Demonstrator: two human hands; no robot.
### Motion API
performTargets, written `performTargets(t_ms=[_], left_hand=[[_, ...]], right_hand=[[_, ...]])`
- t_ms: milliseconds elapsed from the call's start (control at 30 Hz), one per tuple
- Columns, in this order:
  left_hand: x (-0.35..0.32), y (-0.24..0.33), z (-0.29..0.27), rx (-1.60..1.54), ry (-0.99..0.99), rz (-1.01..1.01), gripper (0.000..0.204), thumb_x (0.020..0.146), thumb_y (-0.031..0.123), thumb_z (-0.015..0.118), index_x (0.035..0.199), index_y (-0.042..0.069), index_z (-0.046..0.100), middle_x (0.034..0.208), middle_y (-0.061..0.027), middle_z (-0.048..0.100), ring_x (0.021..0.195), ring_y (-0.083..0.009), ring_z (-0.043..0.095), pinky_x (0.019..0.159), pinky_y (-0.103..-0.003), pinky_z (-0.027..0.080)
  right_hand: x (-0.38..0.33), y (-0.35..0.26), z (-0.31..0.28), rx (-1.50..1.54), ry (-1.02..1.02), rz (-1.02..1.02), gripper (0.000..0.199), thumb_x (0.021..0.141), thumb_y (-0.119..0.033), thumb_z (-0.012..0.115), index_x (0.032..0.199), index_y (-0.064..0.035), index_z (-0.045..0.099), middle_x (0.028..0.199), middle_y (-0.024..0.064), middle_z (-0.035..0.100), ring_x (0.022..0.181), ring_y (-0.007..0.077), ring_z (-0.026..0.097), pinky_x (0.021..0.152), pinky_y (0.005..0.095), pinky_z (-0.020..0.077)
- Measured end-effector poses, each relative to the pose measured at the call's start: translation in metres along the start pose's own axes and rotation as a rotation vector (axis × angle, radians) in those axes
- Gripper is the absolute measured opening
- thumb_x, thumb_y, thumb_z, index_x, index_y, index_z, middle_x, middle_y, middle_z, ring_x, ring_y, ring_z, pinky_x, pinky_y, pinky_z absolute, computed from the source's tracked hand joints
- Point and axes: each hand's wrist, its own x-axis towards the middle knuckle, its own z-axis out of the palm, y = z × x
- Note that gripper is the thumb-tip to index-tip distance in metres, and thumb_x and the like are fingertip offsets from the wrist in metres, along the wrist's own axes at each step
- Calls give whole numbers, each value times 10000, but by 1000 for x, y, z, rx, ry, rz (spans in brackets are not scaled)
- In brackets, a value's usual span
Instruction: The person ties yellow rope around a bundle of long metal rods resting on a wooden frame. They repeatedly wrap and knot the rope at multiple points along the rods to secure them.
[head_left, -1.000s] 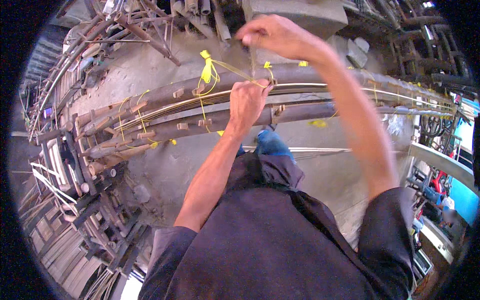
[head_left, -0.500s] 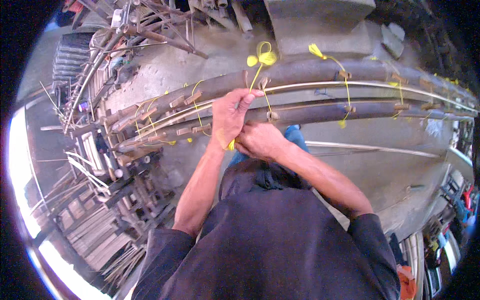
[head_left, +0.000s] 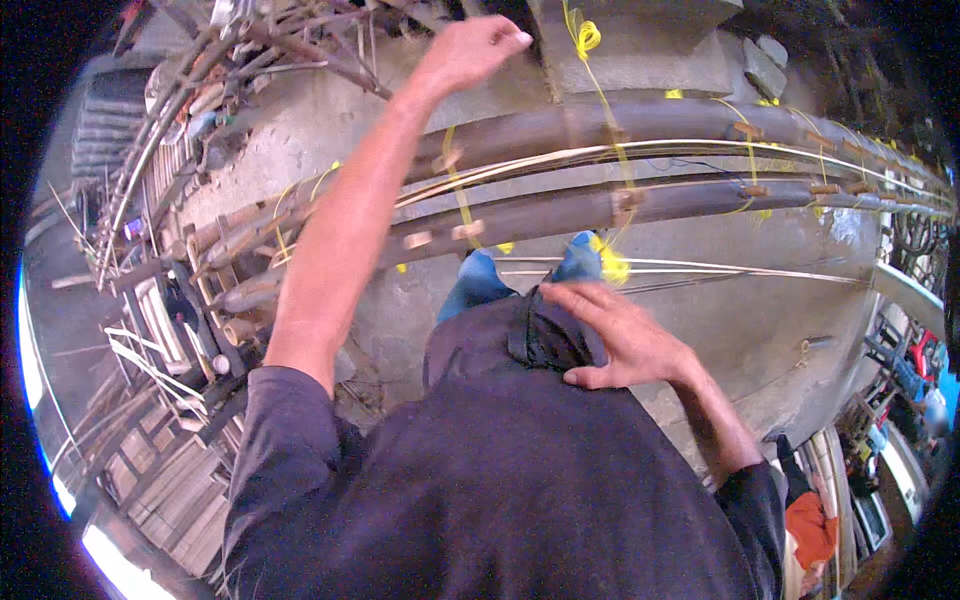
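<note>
My left hand is raised past the far pole, its fingers curled together; what lies in them, if anything, is hidden. To its right hangs a coiled yellow cord, running down to a tie around the poles. My right hand is at my waist, fingers and thumb spread, holding nothing. Two long dark bamboo-like poles, a far one and a near one, cross in front of me. Thin pale strips lie between them. Yellow ties with small wooden pegs bind the poles at intervals.
Thin pale rods lie beyond my feet on the concrete floor. Stacked slats and a frame of poles stand at left. A concrete block is at the back; an orange cloth lies low on the right.
My hands have come apart from the tie: the left has swung up and away, the right has drawn back to my waist and opened. The view has shifted along the poles.
</note>
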Motion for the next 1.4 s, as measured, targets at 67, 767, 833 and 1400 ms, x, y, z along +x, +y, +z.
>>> performTargets(t_ms=[67,767,833,1400], left_hand=[[-39,-11,-38,-105,58,-24,377,872,403,501,1017,79,629,876,-105,662,805,-249,624,737,-352,471],[-186,17,9,-10,281,-23,128,789,162,590,726,57,625,629,-147,601,599,-315,601,570,-421,461],[-202,13,8,-57,210,-152,201,842,235,556,816,62,654,676,-182,605,641,-352,605,587,-427,469],[-48,-79,16,-201,-196,-270,412,874,432,471,911,52,625,708,-48,590,591,-145,514,547,-322,433]], right_hand=[[29,17,44,930,62,318,833,816,-353,646,1411,-83,130,1105,127,548,939,213,551,855,344,450],[272,2,-54,-562,449,91,410,919,-355,396,749,-41,598,632,97,555,605,227,541,583,383,449],[255,-33,-35,-66,456,-35,390,927,-333,395,745,-45,584,681,107,579,627,215,536,598,393,446],[137,21,94,-808,112,-289,295,777,-127,519,1066,-93,569,819,113,624,658,279,619,616,387,510]])
